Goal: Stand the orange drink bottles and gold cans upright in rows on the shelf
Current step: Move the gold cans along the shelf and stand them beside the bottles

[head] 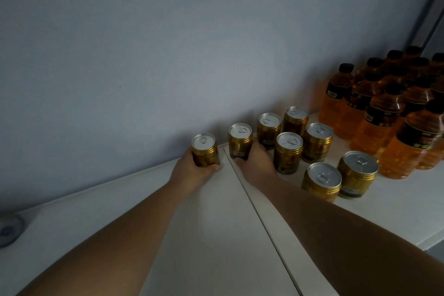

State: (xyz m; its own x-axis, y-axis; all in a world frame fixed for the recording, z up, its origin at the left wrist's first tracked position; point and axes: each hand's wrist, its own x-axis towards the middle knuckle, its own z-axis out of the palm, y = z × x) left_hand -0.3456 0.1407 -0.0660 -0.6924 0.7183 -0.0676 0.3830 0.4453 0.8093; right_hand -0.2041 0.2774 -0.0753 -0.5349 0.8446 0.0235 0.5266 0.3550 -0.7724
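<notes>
My left hand grips an upright gold can close to the wall, at the left end of the row. My right hand holds the neighbouring gold can, also upright. Several more gold cans stand to the right in rows on the white shelf. Two of them stand nearer the front edge. Several orange drink bottles with black caps stand upright in rows at the far right.
A pale blue-grey wall rises directly behind the cans. A seam runs across the shelf top between my forearms. A round grey-blue object lies at the left edge. The shelf's front edge shows at the lower right.
</notes>
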